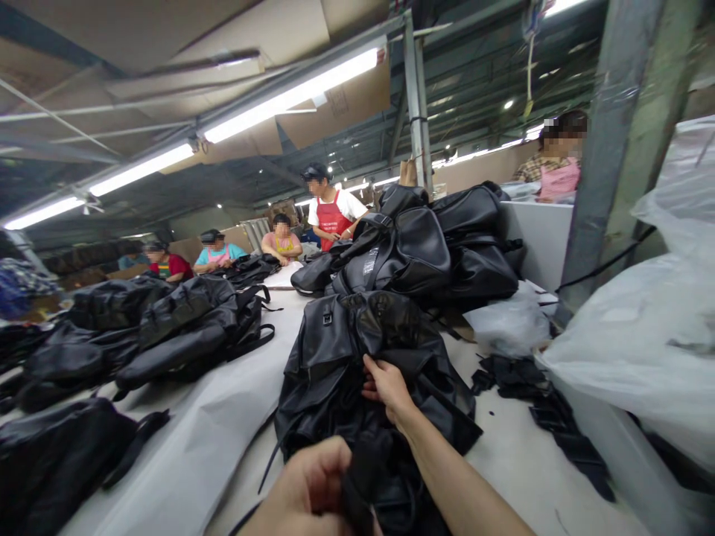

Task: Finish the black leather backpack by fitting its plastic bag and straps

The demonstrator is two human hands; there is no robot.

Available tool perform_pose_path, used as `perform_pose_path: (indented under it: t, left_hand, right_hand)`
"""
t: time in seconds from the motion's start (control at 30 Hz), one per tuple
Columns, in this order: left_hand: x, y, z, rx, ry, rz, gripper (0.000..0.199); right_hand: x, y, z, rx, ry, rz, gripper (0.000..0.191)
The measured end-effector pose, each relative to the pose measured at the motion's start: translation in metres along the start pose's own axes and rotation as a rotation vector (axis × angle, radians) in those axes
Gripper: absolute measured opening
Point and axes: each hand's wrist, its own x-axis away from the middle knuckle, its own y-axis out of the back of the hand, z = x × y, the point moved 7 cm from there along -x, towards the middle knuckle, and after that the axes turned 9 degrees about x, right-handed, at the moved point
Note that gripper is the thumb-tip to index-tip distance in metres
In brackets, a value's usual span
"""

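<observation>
A black leather-look backpack (329, 350) lies on the pale table in front of me, with a small buckle near its top. My right hand (386, 387) is on the middle of the bag, thumb and forefinger pinching its black material and the other fingers curled. Closer to me, my left hand (313, 484) is blurred, its fingers closed around a piece of black strap or fabric (366, 476) at the bag's near end. The lower part of that hand is cut off by the frame edge.
Behind the backpack stands a pile of finished-looking black bags (418, 246). More black bags (184, 327) lie to the left. Black strap pieces (558, 417) and large clear plastic bags (631, 350) are at the right, by a metal post (603, 149). Several people work farther back.
</observation>
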Motion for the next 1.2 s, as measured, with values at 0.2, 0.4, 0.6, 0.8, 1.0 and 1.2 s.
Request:
perform_pose_path:
  t: [0.2,0.4,0.6,0.8,1.0,1.2]
  left_hand:
    - [-0.068,0.022,-0.009,0.38,-0.053,-0.129,0.03]
    - [-0.085,0.029,0.03,0.531,0.044,-0.082,0.03]
    - [-0.088,0.043,0.024,0.238,0.025,-0.164,0.042]
    - [-0.106,0.072,0.007,-0.465,-0.166,-0.424,0.017]
    - [-0.111,0.08,0.029,-0.535,-0.037,-0.48,0.012]
    - [-0.121,0.092,0.038,-0.6,0.067,-0.6,0.007]
  right_hand:
    - [0.001,0.0,0.003,-0.002,-0.004,-0.002,0.026]
    - [-0.001,0.001,0.002,-0.003,-0.027,0.0,0.026]
    - [-0.003,0.001,0.001,0.009,-0.034,-0.004,0.028]
    - [-0.003,0.002,0.002,-0.004,-0.025,-0.017,0.027]
    - [-0.002,0.003,0.004,0.0,-0.031,-0.025,0.026]
    - [-0.003,0.003,0.002,-0.009,-0.033,-0.031,0.027]
